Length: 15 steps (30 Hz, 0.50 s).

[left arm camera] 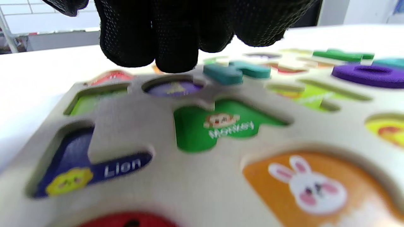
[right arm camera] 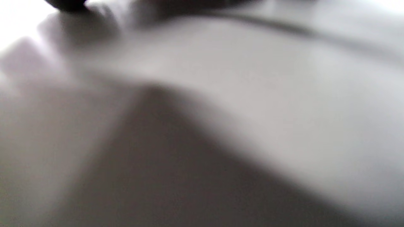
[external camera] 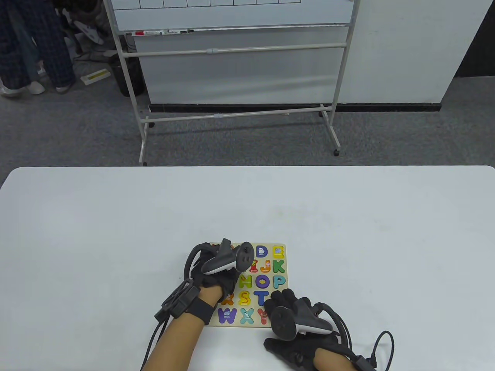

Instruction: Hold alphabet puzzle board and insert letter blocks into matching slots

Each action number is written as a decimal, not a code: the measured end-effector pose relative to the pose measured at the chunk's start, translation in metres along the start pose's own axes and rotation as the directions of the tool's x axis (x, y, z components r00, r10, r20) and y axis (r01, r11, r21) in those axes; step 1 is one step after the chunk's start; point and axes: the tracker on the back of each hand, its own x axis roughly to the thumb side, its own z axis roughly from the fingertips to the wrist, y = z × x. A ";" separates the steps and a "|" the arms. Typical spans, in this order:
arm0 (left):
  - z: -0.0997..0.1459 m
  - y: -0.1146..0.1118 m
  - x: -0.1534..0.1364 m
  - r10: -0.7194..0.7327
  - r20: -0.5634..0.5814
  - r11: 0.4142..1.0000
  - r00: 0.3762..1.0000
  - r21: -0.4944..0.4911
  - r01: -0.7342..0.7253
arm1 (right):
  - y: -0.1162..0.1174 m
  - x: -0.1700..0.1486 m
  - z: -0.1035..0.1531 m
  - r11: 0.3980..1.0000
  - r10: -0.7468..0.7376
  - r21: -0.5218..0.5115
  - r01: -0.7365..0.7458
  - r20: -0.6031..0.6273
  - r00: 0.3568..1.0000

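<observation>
The puzzle board [external camera: 288, 284] lies flat on the white tabletop [external camera: 116, 232], near the tabletop's front edge and about midway across. Most of the letter blocks sit in their slots: a green K [external camera: 278, 266], a purple O [external camera: 262, 281], a teal P [external camera: 278, 281], a yellow S [external camera: 244, 297], a blue T [external camera: 262, 296], a purple W [external camera: 226, 315] and a teal X [external camera: 246, 315] among them.

The left hand [external camera: 216, 276] rests over the board's left half, fingers pointing toward the far edge and covering the slots there. In the left wrist view its fingertips [left arm camera: 175, 60] hang curled just above the board's surface, close to a round purple slot [left arm camera: 173, 88]; whether they touch the wood or hold a block, I cannot tell. That view also shows empty slots with pictures in them: a blue L-shaped one marked Lion [left arm camera: 94, 164], a green one marked Monkey [left arm camera: 221, 126] and an orange one with a rabbit [left arm camera: 315, 186].

The right hand [external camera: 297, 328] lies palm down at the board's near right corner, its fingers [external camera: 286, 299] spread flat over the edge beside the T. It holds no block that I can see. The right wrist view is only a grey blur.

Beyond the tabletop stands a wheeled whiteboard [external camera: 232, 15] on grey carpet.
</observation>
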 end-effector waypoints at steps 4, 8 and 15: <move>0.015 0.007 -0.005 0.031 0.012 0.999 0.999 0.044 -0.031 | 0.000 0.000 0.000 1.000 -0.002 0.000 0.002 0.001 1.000; 0.039 0.005 -0.012 0.047 0.064 0.996 0.997 0.078 -0.052 | 0.000 -0.001 0.000 1.000 -0.002 0.000 0.002 0.001 1.000; 0.085 -0.004 -0.027 0.039 0.066 0.995 0.997 0.090 -0.045 | 0.000 -0.001 0.000 1.000 -0.008 0.001 0.008 0.002 1.000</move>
